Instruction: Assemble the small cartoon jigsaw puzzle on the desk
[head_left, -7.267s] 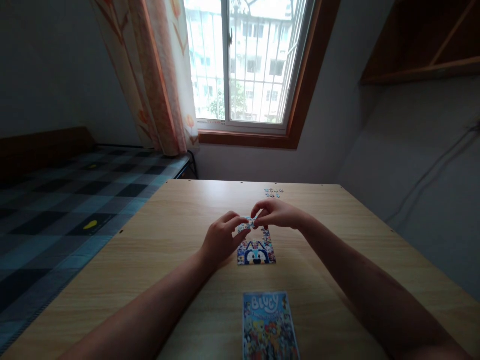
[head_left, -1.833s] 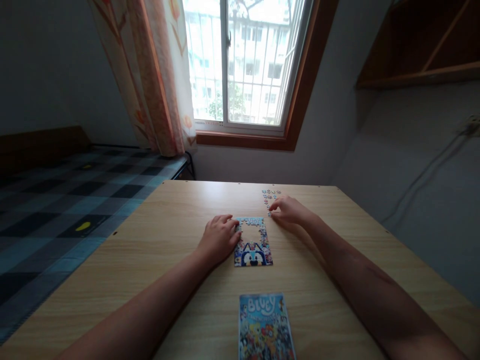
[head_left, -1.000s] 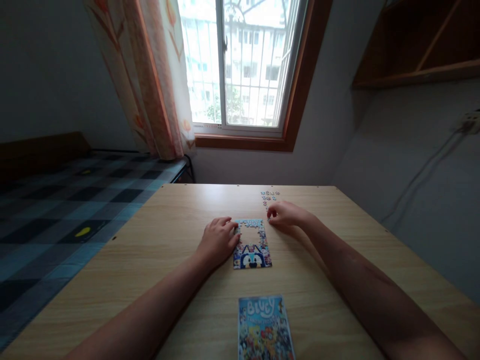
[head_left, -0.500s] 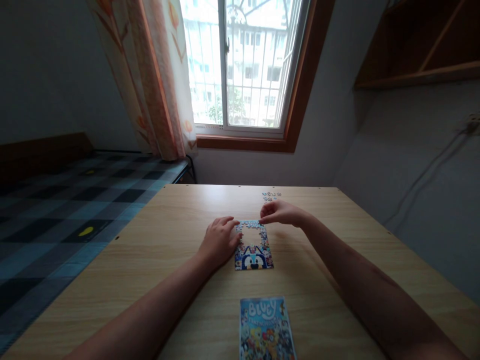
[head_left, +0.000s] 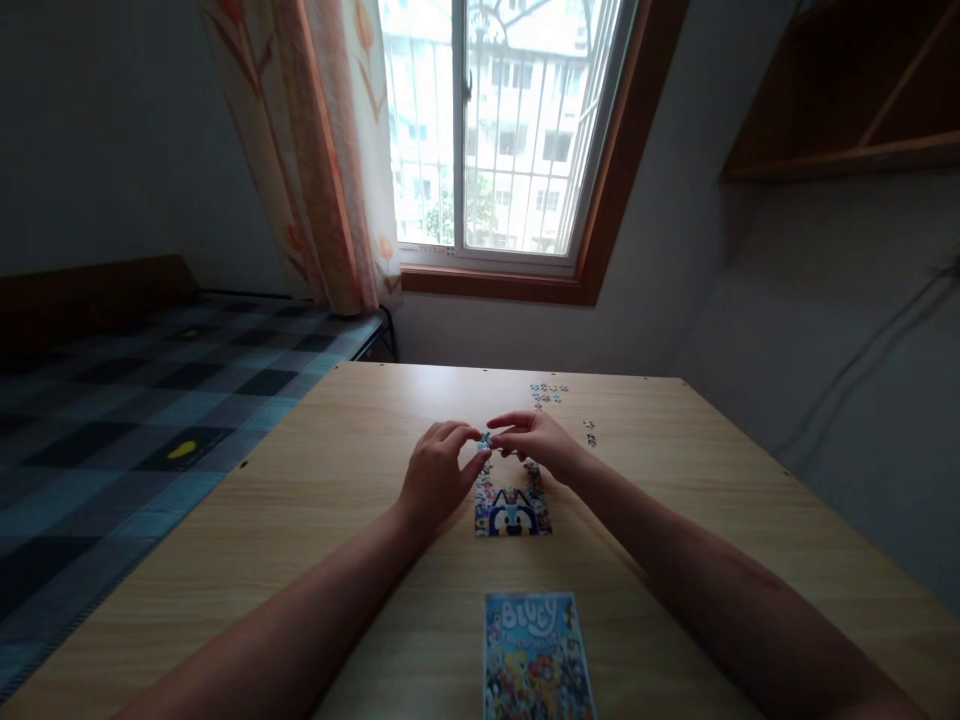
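Note:
A small jigsaw piece (head_left: 487, 438) is between the fingertips of both hands, above the upper left of a partly assembled jigsaw puzzle (head_left: 514, 517). My left hand (head_left: 441, 468) comes in from the left, its index fingertip against the piece and its thumb just below. My right hand (head_left: 538, 442) pinches the same piece from the right, thumb and index finger together. A blue dog face fills the puzzle's near edge, and its middle shows bare wood. The hands cover much of its top rows.
Several loose jigsaw pieces (head_left: 549, 390) lie at the table's far side, and a few more pieces (head_left: 590, 432) are right of my right hand. A blue "Bluey" picture card or box (head_left: 537, 655) rests near me on the wooden table (head_left: 337, 590). A checked bed (head_left: 187, 400) stands left.
My right hand has moved left to meet my left hand over the puzzle. The left hand's fingers have lifted and curled around the small piece. The view has shifted slightly.

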